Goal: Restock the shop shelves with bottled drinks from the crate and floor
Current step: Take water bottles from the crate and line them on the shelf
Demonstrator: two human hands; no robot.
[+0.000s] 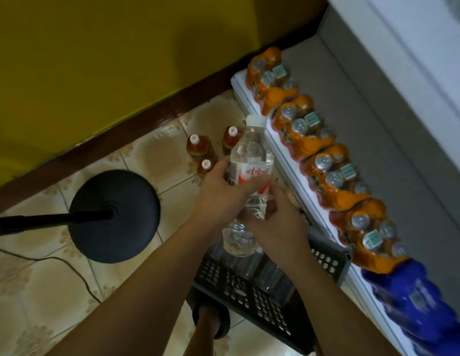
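You are holding a water bottle (252, 155) above the crate (249, 299). Your left hand (221, 186) is gripping its label and your right hand (277, 222) is curling round its lower body, likely steadying it for the lift. Orange packs (334, 170) are lining the shelf's (288, 165) front edge, and tea bottles (199, 146) are waiting on the floor near its far corner.

Orange shrink-wrapped bottle packs (334, 191) are lined along the front edge of the white low shelf (245, 96), a blue wrapped pack (408, 296) nearest. A black perforated plastic crate (249, 299) is set on the tiled floor (146, 155) beside that edge, a clear plastic water bottle (250, 155) held above it; three white-capped amber bottles (199, 147) are stood beyond.
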